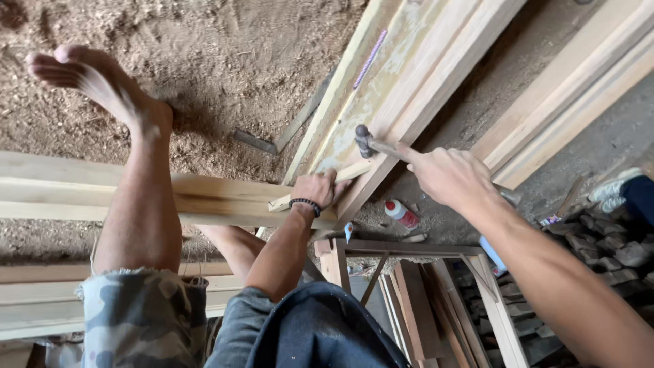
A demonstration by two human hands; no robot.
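small white bottle (pixel 400 212) with red label, lying on ground beneath planks

The single head camera looks steeply down from close above the person's lap, over wooden beams (pixel 204 197), toward the sawdust floor (pixel 225 61).

Carpentry workshop: sawdust floor (pixel 225 54), stacked timber frames (pixel 422 61).

Red-capped white bottle (pixel 401 213), sawdust floor (pixel 225 61), stacked offcuts (pixel 613 249)
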